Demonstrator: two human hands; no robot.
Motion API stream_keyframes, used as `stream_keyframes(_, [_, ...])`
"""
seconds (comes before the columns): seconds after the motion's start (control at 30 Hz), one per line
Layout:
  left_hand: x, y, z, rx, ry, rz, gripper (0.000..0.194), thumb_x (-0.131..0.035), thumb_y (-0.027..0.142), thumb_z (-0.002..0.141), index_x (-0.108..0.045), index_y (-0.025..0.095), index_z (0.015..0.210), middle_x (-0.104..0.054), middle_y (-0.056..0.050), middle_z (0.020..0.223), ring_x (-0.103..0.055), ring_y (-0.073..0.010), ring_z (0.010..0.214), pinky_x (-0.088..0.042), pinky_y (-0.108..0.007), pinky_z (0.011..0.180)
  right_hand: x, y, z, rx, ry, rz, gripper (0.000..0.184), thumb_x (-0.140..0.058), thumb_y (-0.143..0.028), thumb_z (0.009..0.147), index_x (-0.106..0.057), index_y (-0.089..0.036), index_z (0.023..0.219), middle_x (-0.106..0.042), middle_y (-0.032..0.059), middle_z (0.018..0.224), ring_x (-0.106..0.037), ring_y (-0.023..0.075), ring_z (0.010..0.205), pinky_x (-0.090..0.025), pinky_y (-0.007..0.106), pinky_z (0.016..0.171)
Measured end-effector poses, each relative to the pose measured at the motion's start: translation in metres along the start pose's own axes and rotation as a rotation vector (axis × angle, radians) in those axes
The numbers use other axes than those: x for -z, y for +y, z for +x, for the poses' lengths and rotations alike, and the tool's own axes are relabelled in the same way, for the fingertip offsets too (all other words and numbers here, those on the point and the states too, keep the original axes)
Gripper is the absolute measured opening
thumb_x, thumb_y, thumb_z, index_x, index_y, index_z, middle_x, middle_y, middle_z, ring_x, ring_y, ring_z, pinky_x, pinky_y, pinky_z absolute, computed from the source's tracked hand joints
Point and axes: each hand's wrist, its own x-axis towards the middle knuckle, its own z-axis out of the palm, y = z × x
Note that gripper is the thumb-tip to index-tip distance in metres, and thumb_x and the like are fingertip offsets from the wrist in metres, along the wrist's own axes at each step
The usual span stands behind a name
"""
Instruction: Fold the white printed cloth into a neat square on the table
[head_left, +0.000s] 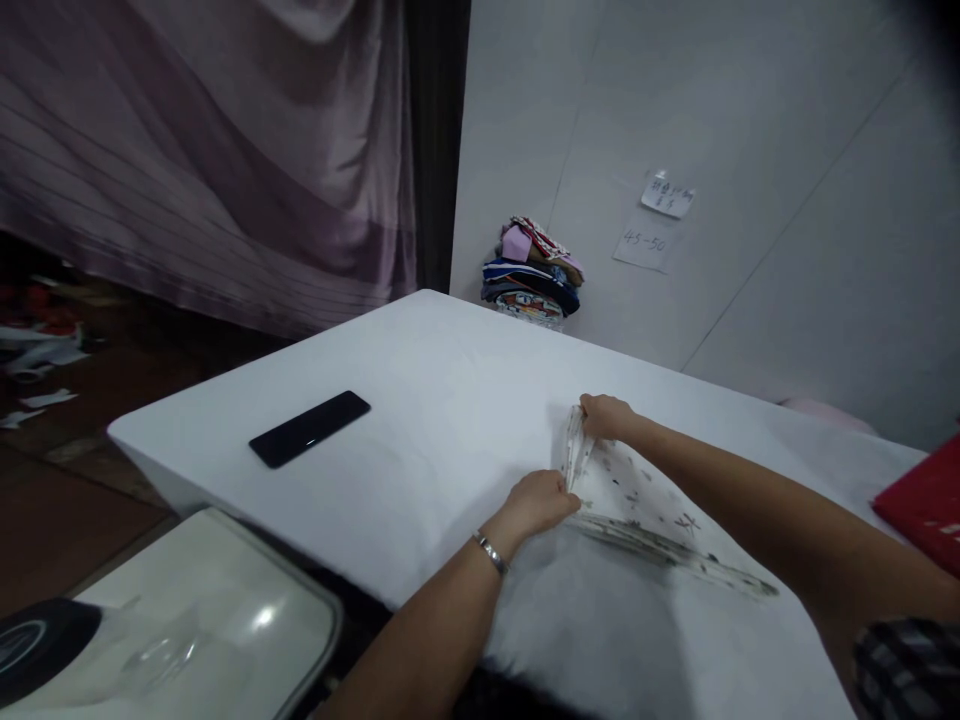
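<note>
Checked sleeve [907, 660] nearest, left hand [538, 500] and right hand [609, 417] pinch cloth [637, 488] on the worktop [442, 400]; phone [307, 428] toward left edge, clothes [532, 285] past far edge, beside wall [712, 110].

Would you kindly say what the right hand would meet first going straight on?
Past the patterned cloth it grips, the right hand seems free to cross the white table, perhaps reaching the pink curtain; depth is unclear.

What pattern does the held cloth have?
The cloth is white with small dark motifs, best in the head view.
</note>
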Motion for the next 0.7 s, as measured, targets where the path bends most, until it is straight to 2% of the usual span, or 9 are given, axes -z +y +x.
stream_keyframes(0.23, [-0.001, -0.001, 0.000, -0.009, 0.022, 0.006, 0.020, -0.048, 0.030, 0.069, -0.062, 0.018, 0.075, -0.065, -0.004, 0.075, -0.056, -0.0162, 0.066, -0.031, -0.023, 0.049, 0.005, -0.006, 0.014, 0.031, 0.055, -0.161, 0.030, -0.045, -0.017, 0.082, -0.054, -0.014, 0.110, -0.061, 0.0183, 0.106, -0.060, 0.0268, 0.095, -0.045, 0.034, 0.073])
stream_keyframes(0.4, [-0.001, -0.002, 0.000, -0.005, 0.014, -0.004, 0.020, -0.049, 0.031, 0.068, -0.062, 0.018, 0.075, -0.066, -0.004, 0.078, -0.057, -0.0172, 0.069, -0.030, -0.023, 0.048, 0.011, -0.006, 0.033, 0.053, 0.001, -0.211, 0.024, -0.055, -0.014, 0.077, -0.064, -0.016, 0.099, -0.063, 0.0165, 0.106, -0.060, 0.0278, 0.097, -0.047, 0.035, 0.073])
stream_keyframes(0.57, [0.001, -0.002, -0.001, 0.014, 0.011, -0.013, 0.020, -0.049, 0.032, 0.067, -0.062, 0.018, 0.074, -0.066, -0.004, 0.077, -0.057, -0.0176, 0.068, -0.030, -0.023, 0.048, 0.019, -0.011, 0.051, 0.028, -0.061, -0.189, 0.021, -0.062, -0.014, 0.074, -0.066, -0.013, 0.095, -0.063, 0.0177, 0.103, -0.060, 0.0303, 0.095, -0.048, 0.039, 0.073])
stream_keyframes(0.7, [0.000, -0.003, 0.001, 0.014, 0.004, -0.011, 0.021, -0.050, 0.032, 0.067, -0.063, 0.019, 0.076, -0.067, -0.004, 0.080, -0.057, -0.0175, 0.069, -0.032, -0.023, 0.050, 0.023, -0.012, 0.061, 0.002, -0.115, -0.106, 0.025, -0.059, -0.026, 0.083, -0.060, -0.014, 0.105, -0.059, 0.0124, 0.108, -0.058, 0.0233, 0.094, -0.049, 0.039, 0.077])
